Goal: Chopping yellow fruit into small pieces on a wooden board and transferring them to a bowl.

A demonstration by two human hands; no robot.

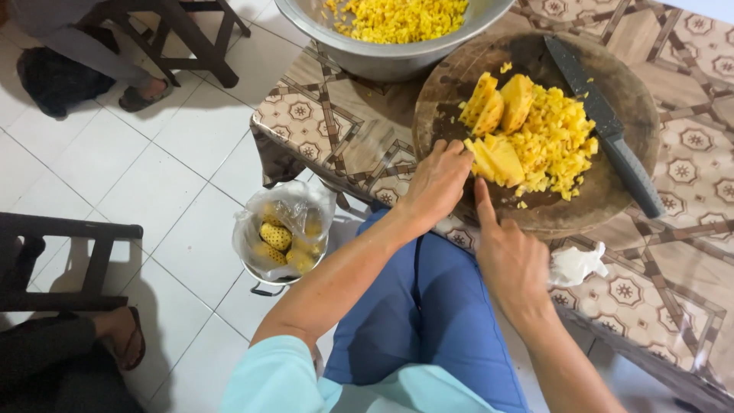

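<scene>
Landmark: round wooden cutting board [612,191] on the patterned table [336,130].

Right hand [511,256] at the board's near edge, index finger straight out onto the wood, other fingers curled under, gripping nothing.

Left hand [437,182] just left of it on the board's near-left rim, fingers loosely together, tips touching a pineapple wedge [495,159]; can't tell if it's actually gripped.

Crumpled white tissue [575,265] beside the board's near edge.

Board centre: heap of diced pineapple [558,141], larger chunks [501,103] on its left.

Dark knife [604,122] lies on the board's right side, handle overhanging.

Beyond the board: metal bowl [390,57] of diced fruit.

Floor left of board: bag-lined bucket [284,233] with whole peeled fruit.
</scene>
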